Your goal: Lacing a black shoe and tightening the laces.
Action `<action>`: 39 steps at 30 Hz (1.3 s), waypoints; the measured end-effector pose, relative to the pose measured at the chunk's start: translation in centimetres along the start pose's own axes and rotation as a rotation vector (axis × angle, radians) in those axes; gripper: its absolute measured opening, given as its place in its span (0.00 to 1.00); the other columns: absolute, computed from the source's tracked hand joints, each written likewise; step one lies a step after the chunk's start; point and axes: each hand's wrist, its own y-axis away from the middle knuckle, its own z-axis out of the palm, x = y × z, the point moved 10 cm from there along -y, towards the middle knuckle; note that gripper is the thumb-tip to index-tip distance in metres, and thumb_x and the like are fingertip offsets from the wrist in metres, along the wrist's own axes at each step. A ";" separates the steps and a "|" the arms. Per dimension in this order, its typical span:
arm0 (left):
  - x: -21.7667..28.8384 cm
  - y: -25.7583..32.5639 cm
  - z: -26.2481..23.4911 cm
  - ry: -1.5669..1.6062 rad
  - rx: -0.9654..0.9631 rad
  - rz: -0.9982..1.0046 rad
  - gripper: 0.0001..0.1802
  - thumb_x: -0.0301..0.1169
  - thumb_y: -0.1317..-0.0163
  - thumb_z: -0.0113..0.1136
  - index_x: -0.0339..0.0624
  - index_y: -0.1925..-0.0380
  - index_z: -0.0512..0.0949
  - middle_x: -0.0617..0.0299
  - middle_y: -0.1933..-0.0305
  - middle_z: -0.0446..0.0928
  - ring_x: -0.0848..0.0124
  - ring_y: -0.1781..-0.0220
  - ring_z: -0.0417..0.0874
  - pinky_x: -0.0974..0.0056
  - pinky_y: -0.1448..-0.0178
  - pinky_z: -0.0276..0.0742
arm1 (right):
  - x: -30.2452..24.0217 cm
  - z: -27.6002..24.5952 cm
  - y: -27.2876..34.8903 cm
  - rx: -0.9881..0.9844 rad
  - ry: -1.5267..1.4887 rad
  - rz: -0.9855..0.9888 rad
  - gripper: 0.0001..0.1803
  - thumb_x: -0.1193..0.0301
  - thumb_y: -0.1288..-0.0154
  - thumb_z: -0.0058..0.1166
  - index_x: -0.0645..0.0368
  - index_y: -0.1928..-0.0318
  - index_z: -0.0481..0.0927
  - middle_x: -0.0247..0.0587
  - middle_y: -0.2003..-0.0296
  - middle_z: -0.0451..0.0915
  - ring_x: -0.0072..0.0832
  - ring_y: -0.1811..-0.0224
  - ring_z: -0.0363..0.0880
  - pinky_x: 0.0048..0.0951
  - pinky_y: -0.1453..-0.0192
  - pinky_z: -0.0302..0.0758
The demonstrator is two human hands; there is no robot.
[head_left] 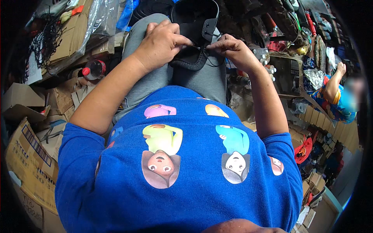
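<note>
In the head view, a black shoe upper of soft leather-like material with a stitched, rope-edged rim lies on the person's lap, across grey-trousered thighs, directly ahead of both hands and between them; its long axis runs away from the body, the rounded stitched end pointing back toward the person and the open grey-lined tongue end pointing forward; the left hand rests on the near left edge of the upper, fingers curled down over it and thumb and forefinger pinched at the rim; the right hand sits just beside the right edge, fingers closed in a pinch on a thin dark thread that loops down from the seam; the fingertips of both hands nearly meet over the rim, the left lying more fully on the piece; whether a needle sits in the right pinch is too small to tell; cardboard boxes and a red-capped bottle lie to the left; another person's arm shows at far right.
</note>
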 end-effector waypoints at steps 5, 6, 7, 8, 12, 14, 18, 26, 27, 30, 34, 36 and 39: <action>-0.2 -1.0 1.4 0.064 -0.122 -0.048 0.08 0.32 0.48 0.62 0.59 0.67 0.85 0.70 0.70 0.73 0.69 0.56 0.73 0.59 0.48 0.59 | 1.0 0.1 -0.1 -0.010 -0.051 -0.003 0.17 0.81 0.43 0.55 0.49 0.55 0.85 0.29 0.68 0.71 0.20 0.61 0.71 0.21 0.52 0.69; -0.3 -1.2 1.5 0.062 -0.120 -0.050 0.08 0.32 0.48 0.62 0.59 0.67 0.85 0.70 0.70 0.73 0.69 0.56 0.73 0.59 0.48 0.59 | 0.8 0.2 -0.3 -0.013 -0.074 -0.015 0.17 0.80 0.45 0.56 0.49 0.56 0.85 0.31 0.68 0.74 0.22 0.61 0.73 0.23 0.52 0.70; -0.1 -1.3 1.5 0.077 -0.105 -0.018 0.08 0.32 0.48 0.63 0.59 0.67 0.85 0.70 0.70 0.74 0.69 0.56 0.73 0.59 0.48 0.59 | 0.6 0.2 -0.3 -0.015 -0.073 -0.017 0.17 0.80 0.45 0.56 0.49 0.56 0.85 0.31 0.68 0.74 0.22 0.61 0.73 0.23 0.52 0.70; 0.1 -1.4 1.4 0.092 -0.090 0.014 0.08 0.33 0.48 0.63 0.58 0.68 0.85 0.70 0.70 0.74 0.69 0.55 0.73 0.60 0.48 0.59 | 0.2 0.1 0.0 -0.001 -0.029 -0.026 0.18 0.80 0.46 0.57 0.49 0.55 0.85 0.30 0.69 0.74 0.21 0.62 0.73 0.23 0.54 0.71; 1.1 0.0 -0.4 0.099 -0.012 -0.037 0.11 0.29 0.51 0.65 0.52 0.65 0.84 0.68 0.69 0.75 0.69 0.59 0.73 0.60 0.47 0.58 | -0.1 0.0 1.1 0.101 -0.037 0.009 0.18 0.78 0.46 0.61 0.51 0.53 0.84 0.28 0.69 0.78 0.17 0.64 0.74 0.20 0.57 0.72; 0.4 0.6 0.1 0.081 -0.017 -0.105 0.11 0.30 0.50 0.65 0.52 0.64 0.83 0.69 0.69 0.77 0.69 0.58 0.73 0.59 0.47 0.58 | 0.4 0.7 1.3 0.095 -0.179 0.108 0.17 0.76 0.44 0.61 0.54 0.52 0.83 0.28 0.67 0.79 0.15 0.63 0.73 0.19 0.55 0.71; -0.9 0.1 1.5 0.085 -0.133 -0.306 0.10 0.35 0.48 0.64 0.52 0.65 0.83 0.69 0.68 0.80 0.69 0.56 0.74 0.58 0.46 0.57 | 1.3 1.3 1.2 0.111 -0.389 0.218 0.16 0.73 0.42 0.62 0.60 0.52 0.81 0.26 0.65 0.80 0.13 0.62 0.73 0.18 0.53 0.70; -1.3 -1.2 3.5 0.228 -0.187 -0.414 0.08 0.37 0.49 0.64 0.48 0.70 0.81 0.65 0.68 0.81 0.67 0.57 0.77 0.57 0.46 0.57 | 1.0 0.9 0.2 0.138 -0.361 0.179 0.12 0.74 0.45 0.65 0.62 0.59 0.82 0.33 0.66 0.82 0.16 0.63 0.77 0.20 0.55 0.74; -1.2 -1.4 3.8 0.262 -0.231 -0.412 0.07 0.36 0.49 0.64 0.48 0.71 0.81 0.65 0.69 0.80 0.66 0.57 0.77 0.57 0.46 0.57 | 0.7 0.8 0.1 0.128 -0.314 0.181 0.11 0.73 0.45 0.65 0.63 0.61 0.82 0.33 0.67 0.82 0.16 0.64 0.77 0.20 0.56 0.74; 0.8 -2.5 2.7 0.126 -0.232 -0.216 0.07 0.35 0.49 0.65 0.47 0.72 0.81 0.64 0.70 0.79 0.65 0.57 0.76 0.57 0.48 0.57 | -0.1 0.7 -0.2 0.095 -0.209 0.233 0.09 0.73 0.45 0.65 0.63 0.65 0.82 0.33 0.70 0.82 0.16 0.66 0.77 0.20 0.58 0.74; 0.4 -2.1 0.8 -0.005 -0.174 -0.149 0.05 0.35 0.46 0.63 0.48 0.72 0.80 0.64 0.72 0.78 0.65 0.56 0.73 0.58 0.49 0.58 | 1.0 0.1 -0.6 0.057 -0.276 0.160 0.09 0.72 0.45 0.65 0.63 0.66 0.81 0.31 0.72 0.80 0.16 0.68 0.76 0.20 0.61 0.73; 0.3 -1.3 0.6 0.002 -0.188 -0.166 0.05 0.35 0.46 0.62 0.48 0.72 0.80 0.64 0.71 0.78 0.64 0.56 0.73 0.57 0.49 0.59 | 2.5 -0.7 0.0 0.093 -0.361 0.211 0.07 0.72 0.44 0.64 0.59 0.69 0.78 0.24 0.73 0.77 0.13 0.68 0.72 0.19 0.60 0.69; 0.8 -1.2 1.3 -0.014 -0.240 -0.151 0.06 0.33 0.44 0.60 0.47 0.67 0.78 0.61 0.70 0.78 0.61 0.56 0.75 0.54 0.49 0.63 | 1.9 0.3 0.8 0.061 -0.461 0.147 0.07 0.72 0.43 0.64 0.59 0.67 0.78 0.24 0.73 0.76 0.13 0.68 0.71 0.19 0.60 0.69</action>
